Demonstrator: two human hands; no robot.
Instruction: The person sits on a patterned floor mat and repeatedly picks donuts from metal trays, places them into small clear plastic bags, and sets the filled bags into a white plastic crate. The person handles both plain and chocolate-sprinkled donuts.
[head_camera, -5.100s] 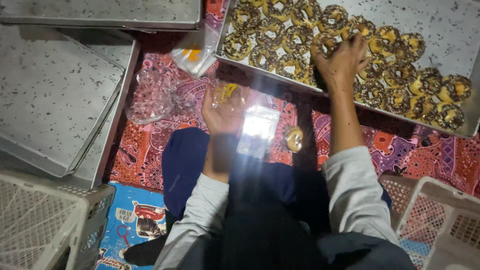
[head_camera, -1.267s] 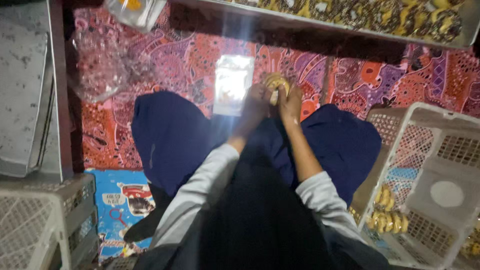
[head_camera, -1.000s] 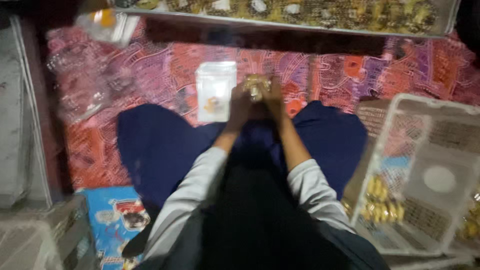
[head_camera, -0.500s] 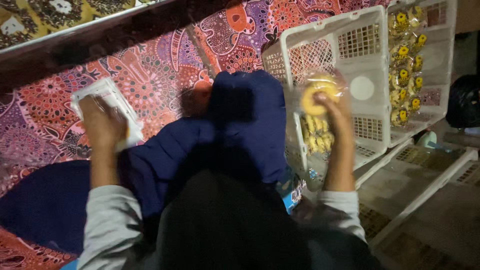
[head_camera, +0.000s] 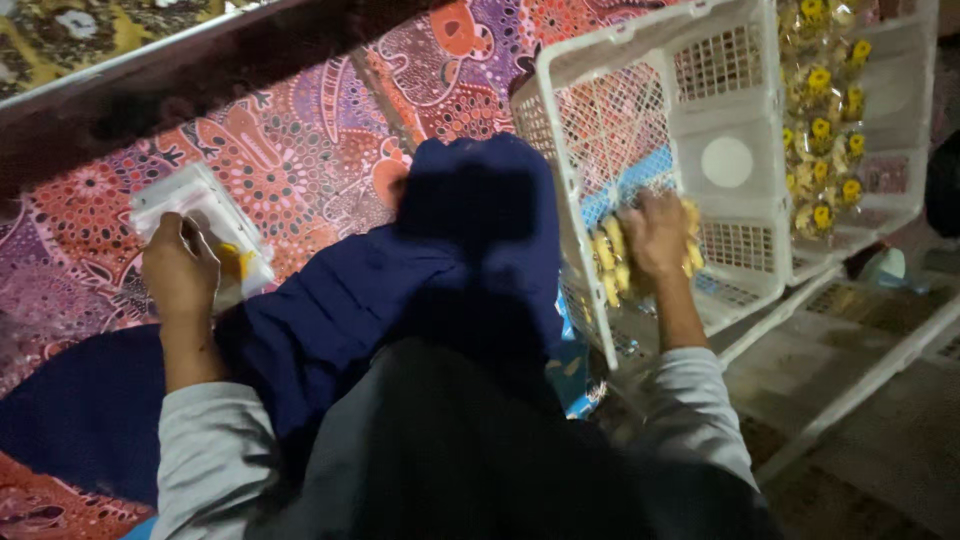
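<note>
My right hand (head_camera: 655, 232) is down inside a white plastic basket (head_camera: 560, 170) on my right. Its fingers curl over a clear packet of yellow pastries (head_camera: 608, 262) that lies among other packets on the basket floor. Off to the left, my left hand (head_camera: 180, 268) rests on a small stack of clear plastic bags (head_camera: 205, 205) on the patterned cloth (head_camera: 320, 140), with its fingertips pinching the top bag. My dark blue-clad legs (head_camera: 470, 260) lie between the two hands.
A second white basket (head_camera: 900, 110) behind the first holds several packets of yellow pastries (head_camera: 825, 120). A metal tray of pastries (head_camera: 60, 30) with a dark edge runs across the top left. White frame bars (head_camera: 860, 370) lie on the bare floor at lower right.
Both hands were together in front of me on a packet. The view then swung right, my right hand carried the packet down into the basket, and my left hand went to the bag stack.
</note>
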